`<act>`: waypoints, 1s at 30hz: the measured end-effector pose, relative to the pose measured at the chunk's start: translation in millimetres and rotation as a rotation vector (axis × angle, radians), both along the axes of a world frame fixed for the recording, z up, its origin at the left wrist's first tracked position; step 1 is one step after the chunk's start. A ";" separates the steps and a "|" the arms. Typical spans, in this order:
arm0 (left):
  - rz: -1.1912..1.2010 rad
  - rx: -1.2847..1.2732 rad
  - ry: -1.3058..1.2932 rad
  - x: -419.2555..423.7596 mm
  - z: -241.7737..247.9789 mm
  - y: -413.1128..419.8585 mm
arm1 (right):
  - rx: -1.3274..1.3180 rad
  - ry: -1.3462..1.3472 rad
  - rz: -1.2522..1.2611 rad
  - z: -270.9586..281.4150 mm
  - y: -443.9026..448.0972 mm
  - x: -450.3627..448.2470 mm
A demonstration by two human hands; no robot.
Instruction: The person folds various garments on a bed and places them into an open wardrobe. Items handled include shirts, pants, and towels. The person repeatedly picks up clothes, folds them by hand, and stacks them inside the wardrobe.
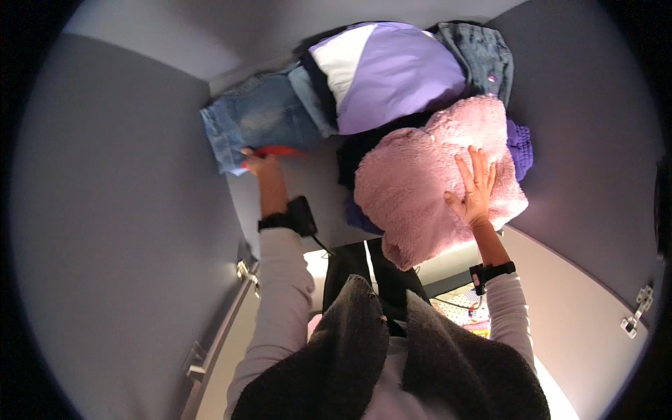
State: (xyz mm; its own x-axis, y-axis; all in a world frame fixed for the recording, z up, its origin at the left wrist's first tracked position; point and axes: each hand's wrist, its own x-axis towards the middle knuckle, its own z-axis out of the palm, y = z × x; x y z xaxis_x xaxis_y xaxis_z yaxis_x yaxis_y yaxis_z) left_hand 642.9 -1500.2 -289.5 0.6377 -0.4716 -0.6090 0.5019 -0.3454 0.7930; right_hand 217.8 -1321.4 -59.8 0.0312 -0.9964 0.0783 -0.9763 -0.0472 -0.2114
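My right hand (475,191) lies flat with spread fingers on a folded pink fleece garment (404,178), which rests over darker clothes. My left hand (260,163) is at the near edge of folded blue jeans (268,113). A thin red thing (281,150), blurred, shows on both sides of its curled fingers and appears gripped by them; its kind is unclear. Behind the fleece lies a folded lavender garment with a white panel (404,73). More folded denim (485,60) sits at the back right.
Grey cabinet walls (121,157) enclose the clothes on both sides. Purple ribbed fabric (520,149) sticks out beside the fleece. An open door with a metal hinge (638,310) stands at the right, and another hinge (247,273) is at the left. Cables hang from both wrist straps.
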 end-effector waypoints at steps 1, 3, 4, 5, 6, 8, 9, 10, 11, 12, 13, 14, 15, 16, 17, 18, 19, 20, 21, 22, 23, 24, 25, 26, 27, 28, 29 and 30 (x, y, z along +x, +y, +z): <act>-0.180 0.146 -0.164 3.5 4.5 -19.4 | 0.004 0.006 0.002 -0.2 0.8 -0.4; -0.394 0.340 -0.402 3.5 8.6 -49.2 | 0.019 -0.017 -0.013 -1.4 1.8 -1.9; -0.326 0.350 -0.334 1.0 6.3 -61.1 | 0.027 -0.019 -0.021 -2.3 2.0 -2.5; -0.100 0.270 -0.171 -1.0 2.3 -67.7 | 0.020 -0.030 -0.020 -2.1 3.1 -2.9; 0.097 0.186 -0.001 6.4 -1.5 -67.6 | 0.031 -0.032 -0.032 -1.9 3.4 -3.2; 0.176 -0.108 0.311 20.5 -11.6 -59.6 | 0.041 -0.044 -0.032 -0.2 3.9 -3.5; 0.164 -0.289 0.467 28.6 -15.4 -53.7 | 0.047 -0.042 -0.039 0.6 3.9 -3.7; -0.145 -0.191 0.244 37.4 -17.1 -36.8 | 0.011 -0.060 -0.023 1.3 3.3 -4.1; -0.474 -0.120 -0.002 45.2 -14.6 -14.2 | 0.020 -0.063 -0.019 2.2 3.4 -4.6; -0.551 -0.027 -0.055 47.8 -6.8 2.9 | 0.011 -0.074 -0.014 2.5 3.0 -5.0; -0.550 -0.038 0.010 46.7 8.6 20.3 | 0.000 -0.085 -0.009 2.9 3.2 -6.0; -0.255 0.012 0.268 28.8 25.4 45.4 | -0.006 -0.071 -0.011 2.7 3.4 -6.7; -0.375 -0.025 0.286 10.7 49.6 69.4 | -0.017 -0.083 -0.007 2.6 3.9 -7.9; -0.470 -0.053 0.306 -10.6 76.6 90.9 | -0.028 -0.094 -0.001 2.3 4.6 -8.8; -0.630 -0.003 0.269 -32.3 104.4 104.9 | -0.039 -0.105 0.008 2.3 5.5 -9.4; -0.811 -0.023 0.243 -52.7 132.1 116.6 | -0.047 -0.107 0.003 2.7 6.5 -9.8; -1.017 -0.110 0.072 -72.9 157.6 130.7 | -0.061 -0.116 0.006 3.4 7.3 -9.6; -1.233 -0.272 -0.092 -87.5 181.8 141.4 | -0.067 -0.123 0.007 4.8 7.8 -9.1; -1.390 -0.348 -0.252 -96.5 202.0 146.1 | -0.079 -0.126 0.009 6.4 8.2 -8.5; -1.546 -0.474 -0.416 -104.2 218.4 150.1 | -0.100 -0.152 0.005 8.4 8.4 -7.8; -1.684 -0.600 -0.586 -110.5 230.9 154.2 | -0.074 -0.167 -0.003 10.4 8.6 -7.5; -1.611 -0.515 -0.422 -115.1 239.1 156.0 | -0.069 -0.186 -0.005 12.5 8.7 -7.8; -1.518 -0.429 -0.263 -118.8 243.0 155.7 | -0.038 -0.201 -0.012 14.6 9.3 -9.5; -1.418 -0.334 -0.106 -122.4 244.3 153.7 | -0.038 -0.218 -0.002 16.6 9.9 -12.6; -1.281 -0.254 -0.045 -126.4 243.0 149.7 | -0.111 -0.380 -0.031 18.8 11.2 -17.1; -1.143 -0.184 0.010 -131.5 240.2 143.3 | -0.166 -0.538 -0.060 21.3 12.4 -23.9; -0.997 -0.123 0.066 -136.8 236.7 135.5 | -0.220 -0.688 -0.079 23.7 13.7 -31.9; -0.984 -0.060 0.159 -142.5 232.6 128.7 | -0.373 -0.665 -0.141 26.1 16.2 -41.1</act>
State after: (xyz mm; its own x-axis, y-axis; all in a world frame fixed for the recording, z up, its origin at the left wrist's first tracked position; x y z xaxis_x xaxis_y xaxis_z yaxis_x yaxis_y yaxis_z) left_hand 500.4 -1371.5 -56.9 -0.1402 -0.7792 -0.6109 0.1154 -0.6256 0.7715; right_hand 176.7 -1305.2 -33.7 -0.2654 -0.8913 0.3675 -0.6515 -0.1151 -0.7498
